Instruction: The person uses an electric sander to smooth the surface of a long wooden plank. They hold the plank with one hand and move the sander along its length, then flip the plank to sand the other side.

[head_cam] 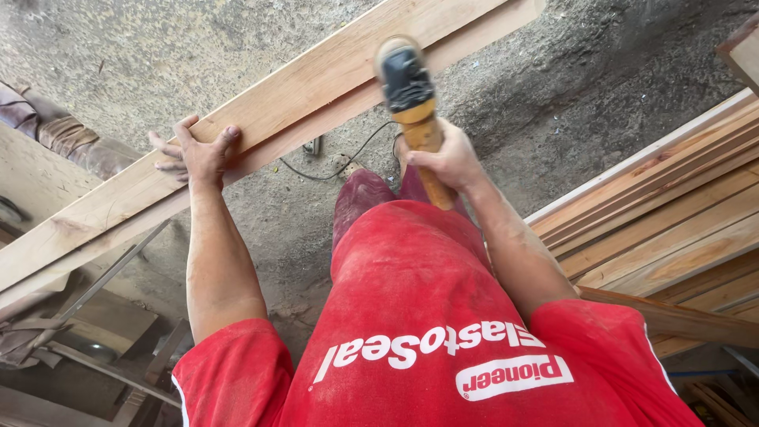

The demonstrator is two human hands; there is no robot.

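Observation:
A long pale wooden plank (300, 87) runs diagonally from lower left to upper right, raised above the ground. My left hand (198, 154) rests flat on its near edge with the fingers spread over the top face. My right hand (447, 158) grips the orange handle of a power grinder (411, 95), whose dark grey head lies against the plank's near edge. The grinder's black cord (348, 162) trails down to the ground between my arms. My dusty red shirt fills the bottom of the view.
A stack of planks (672, 221) lies at the right, with one darker board (680, 316) crossing below it. Metal bars and scrap (95, 316) sit at the lower left. The ground is dusty concrete (553, 95). An outlet block (312, 146) lies under the plank.

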